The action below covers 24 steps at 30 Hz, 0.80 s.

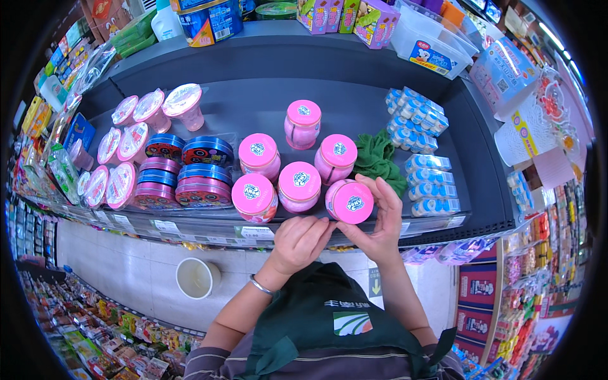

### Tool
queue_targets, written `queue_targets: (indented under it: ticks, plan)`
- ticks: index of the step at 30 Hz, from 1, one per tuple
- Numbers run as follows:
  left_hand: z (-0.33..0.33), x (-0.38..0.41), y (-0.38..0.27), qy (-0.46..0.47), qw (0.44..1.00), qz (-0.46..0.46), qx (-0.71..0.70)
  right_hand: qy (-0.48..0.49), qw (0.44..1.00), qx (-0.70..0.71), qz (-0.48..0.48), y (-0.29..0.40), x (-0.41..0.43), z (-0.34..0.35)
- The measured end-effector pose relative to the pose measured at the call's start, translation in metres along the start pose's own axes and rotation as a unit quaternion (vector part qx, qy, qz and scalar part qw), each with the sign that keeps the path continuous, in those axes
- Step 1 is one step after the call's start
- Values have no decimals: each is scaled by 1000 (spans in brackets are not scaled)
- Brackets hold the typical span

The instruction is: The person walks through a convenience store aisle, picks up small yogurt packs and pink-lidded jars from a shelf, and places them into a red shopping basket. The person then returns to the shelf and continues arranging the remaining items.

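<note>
Several pink-lidded jars stand on a dark shelf [228, 102]. My right hand [380, 221] holds the front right pink-lidded jar [352, 203] at the shelf's front edge, fingers along its right side and thumb in front, the lid tilted towards me. My left hand [304, 240] is at the shelf edge just left of that jar, fingers bent and near my right thumb; whether it grips anything is hidden. In front of it stands another pink-lidded jar [299, 185]. A crumpled green cloth [377, 156] lies behind my right fingers.
Stacked round tins [204, 190] and film-covered cups [183, 104] stand on the left. Packs of small white-and-blue bottles [430, 185] are on the right. Above are boxes and a clear plastic tub [430, 40]. A white bin [197, 279] stands on the floor; goods line both sides.
</note>
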<state>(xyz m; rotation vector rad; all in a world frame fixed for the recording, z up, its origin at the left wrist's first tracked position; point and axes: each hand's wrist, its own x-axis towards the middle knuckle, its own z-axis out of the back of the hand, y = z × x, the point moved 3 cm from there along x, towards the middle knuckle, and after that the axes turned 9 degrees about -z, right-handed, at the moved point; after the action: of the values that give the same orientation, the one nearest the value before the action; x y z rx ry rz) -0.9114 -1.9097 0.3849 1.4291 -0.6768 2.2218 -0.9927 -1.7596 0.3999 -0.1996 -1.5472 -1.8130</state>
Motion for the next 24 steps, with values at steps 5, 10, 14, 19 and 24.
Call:
queue_targets:
  ticks: [5, 10, 14, 19, 24]
  plan:
    - [1, 0, 1, 5, 1000, -5, 0, -1, 1000, 13, -6, 1, 0, -1]
    - [0, 0, 2, 6, 1000, -18, 7, -2, 1000, 4, -14, 3, 0, -1]
    - [0, -1, 3, 9, 1000, -19, 5, -3, 1000, 2, -9, 4, 1, 0]
    - [-1, -3, 3, 1, 1000, -24, 7, -6, 1000, 6, -27, 8, 2, 0]
    - [-4, -4, 4, -7, 1000, -27, 9, -49, 983, 126, -124, 11, 5, 6]
